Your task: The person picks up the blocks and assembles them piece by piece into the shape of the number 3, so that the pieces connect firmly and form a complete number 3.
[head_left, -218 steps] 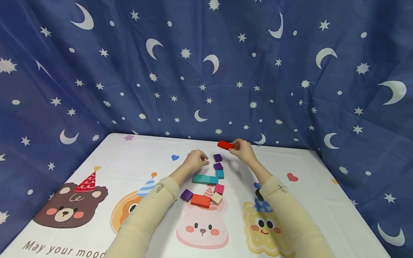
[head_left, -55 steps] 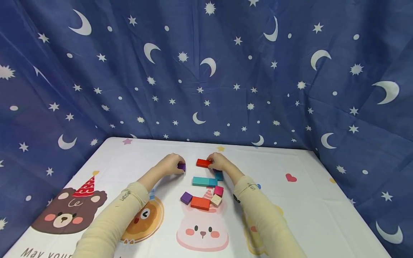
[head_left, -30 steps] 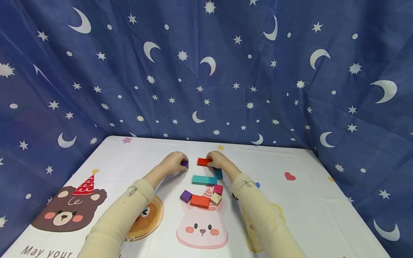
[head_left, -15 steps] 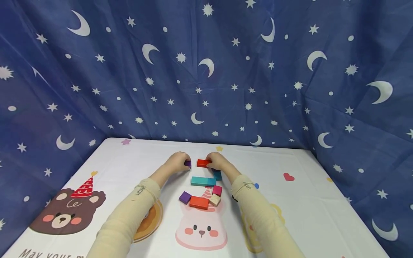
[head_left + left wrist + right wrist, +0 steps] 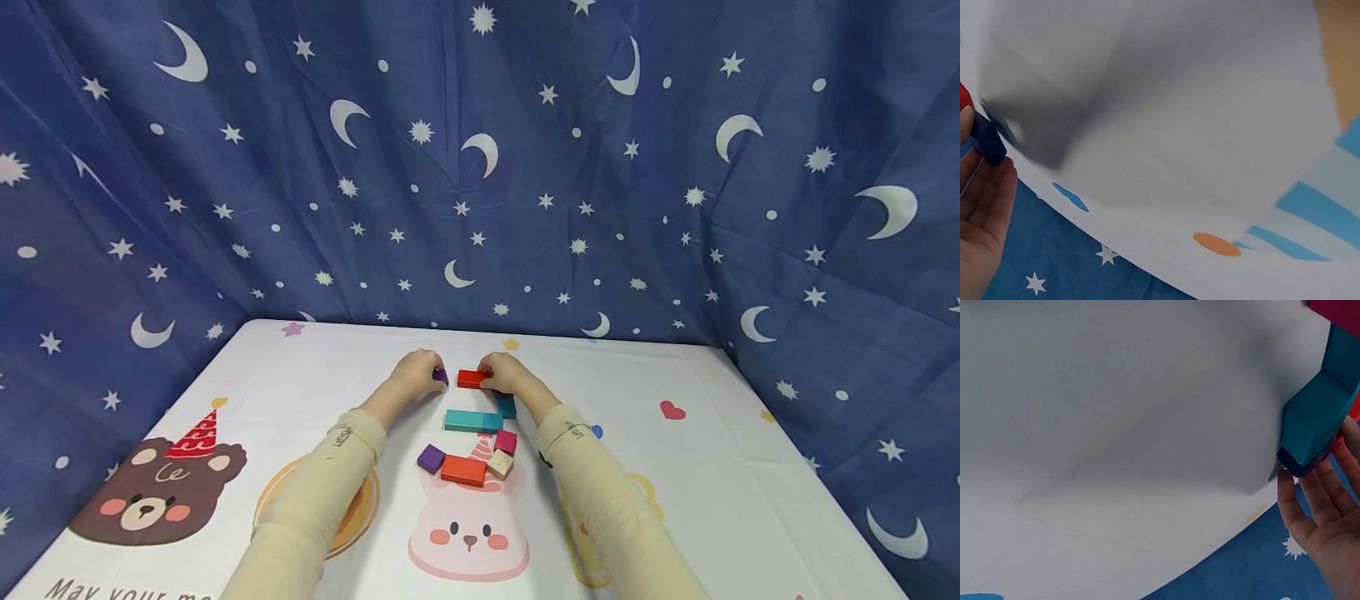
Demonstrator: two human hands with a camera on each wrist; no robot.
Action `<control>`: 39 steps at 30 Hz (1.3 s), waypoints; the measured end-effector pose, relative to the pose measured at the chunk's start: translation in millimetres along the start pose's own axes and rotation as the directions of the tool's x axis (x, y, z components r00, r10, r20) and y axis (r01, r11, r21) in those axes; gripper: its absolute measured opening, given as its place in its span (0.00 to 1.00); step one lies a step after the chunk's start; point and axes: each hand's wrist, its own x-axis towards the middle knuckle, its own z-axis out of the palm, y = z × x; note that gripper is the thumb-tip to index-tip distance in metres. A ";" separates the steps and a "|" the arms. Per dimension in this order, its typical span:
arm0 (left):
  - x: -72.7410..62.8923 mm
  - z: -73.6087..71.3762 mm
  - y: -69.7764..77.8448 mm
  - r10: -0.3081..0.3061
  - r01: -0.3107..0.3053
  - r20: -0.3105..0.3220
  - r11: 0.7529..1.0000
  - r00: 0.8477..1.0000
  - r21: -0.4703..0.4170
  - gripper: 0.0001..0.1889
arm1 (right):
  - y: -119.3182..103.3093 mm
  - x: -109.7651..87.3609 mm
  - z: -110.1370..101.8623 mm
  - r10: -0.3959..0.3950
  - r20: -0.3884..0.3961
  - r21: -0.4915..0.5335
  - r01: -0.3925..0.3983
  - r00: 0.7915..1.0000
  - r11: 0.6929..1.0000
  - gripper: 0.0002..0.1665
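My left hand [image 5: 418,372] pinches a small purple block [image 5: 440,377] between thumb and fingers, just left of a red block [image 5: 469,379]. A narrow gap shows between the two blocks. My right hand [image 5: 506,375] grips the red block by its right end and covers part of it. Under that hand a small teal block [image 5: 506,406] shows, leading down to a long teal block [image 5: 465,420]. In the right wrist view, the fingertips are beside a dark blue-purple block [image 5: 1297,465] at the end of the teal one.
Nearer the body, a pink block [image 5: 506,442], a beige block [image 5: 500,463], an orange-red block [image 5: 463,470] and another purple block [image 5: 431,458] form a curved line. The white tablecloth [image 5: 720,467] has printed animals. A blue starry curtain [image 5: 375,167] hangs behind the table.
Earlier my left hand was empty and my right held the red block raised farther back. The red block has come down leftward; my left hand has brought the purple block rightward toward it.
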 end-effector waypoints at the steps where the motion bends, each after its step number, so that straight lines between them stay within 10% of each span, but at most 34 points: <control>1: 0.9 1.0 0.1 -0.010 0.010 0.002 1.000 1.000 -0.001 0.16 | 0.1 0.1 0.1 0.000 -0.003 0.001 0.000 1.000 1.000 0.16; 39: 13.1 6.5 9.3 -0.072 0.073 0.026 0.996 0.997 -0.049 0.15 | -4.6 1.0 -2.3 0.049 0.012 -0.021 -0.049 0.999 0.999 0.17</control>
